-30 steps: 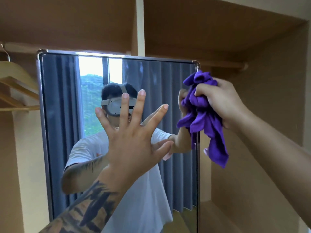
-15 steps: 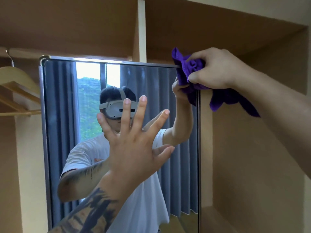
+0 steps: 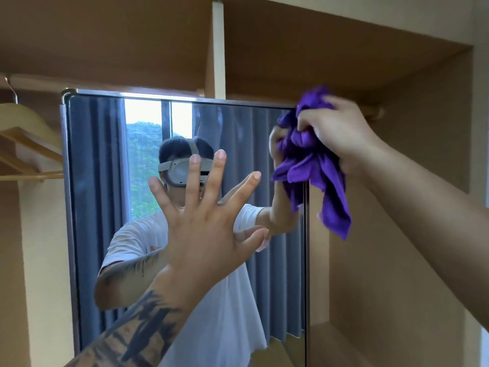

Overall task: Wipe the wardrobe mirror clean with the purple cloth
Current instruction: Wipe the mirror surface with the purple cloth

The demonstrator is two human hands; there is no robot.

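Purple cloth (image 3: 312, 160) bunched in clenched right hand (image 3: 336, 133), seemingly against mirror's (image 3: 100, 207) top-right corner.

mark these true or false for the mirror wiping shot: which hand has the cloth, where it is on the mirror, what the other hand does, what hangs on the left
1. The right hand grips the purple cloth. True.
2. The cloth is at the mirror's bottom left corner. False: it is at the top right corner.
3. The left hand has its fingers spread against the glass. True.
4. The left hand holds a spray bottle. False: it holds nothing.
5. Wooden hangers hang left of the mirror. True.
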